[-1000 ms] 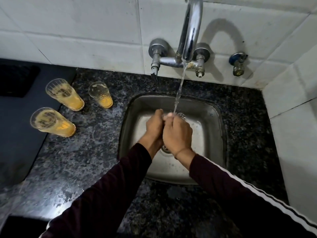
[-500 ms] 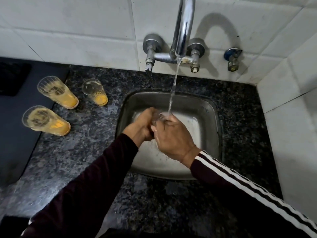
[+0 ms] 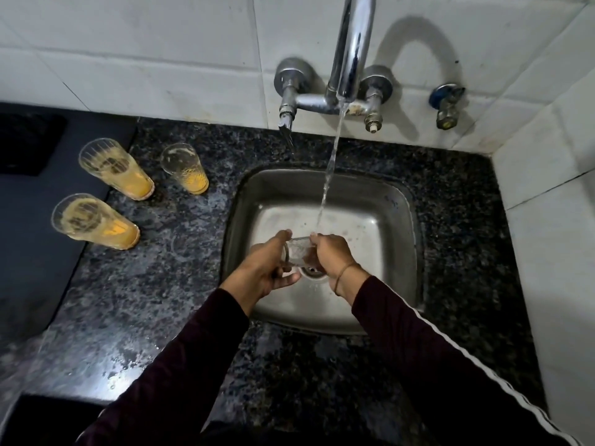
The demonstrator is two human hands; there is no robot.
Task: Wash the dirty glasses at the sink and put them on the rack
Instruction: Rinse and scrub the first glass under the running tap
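Both hands, left hand (image 3: 269,268) and right hand (image 3: 328,255), grip one clear glass (image 3: 297,252) under the tap stream (image 3: 330,175) over the sink (image 3: 399,201). Three juice-stained glasses (image 3: 96,222) wait on the surface (image 3: 145,300), unwashed; no rack visible.

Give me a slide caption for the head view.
Both hands rinse a glass under the tap; three dirty glasses wait.

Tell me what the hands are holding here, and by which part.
Both hold one clear glass lying sideways over the sink: left hand round one end, right hand round the other.
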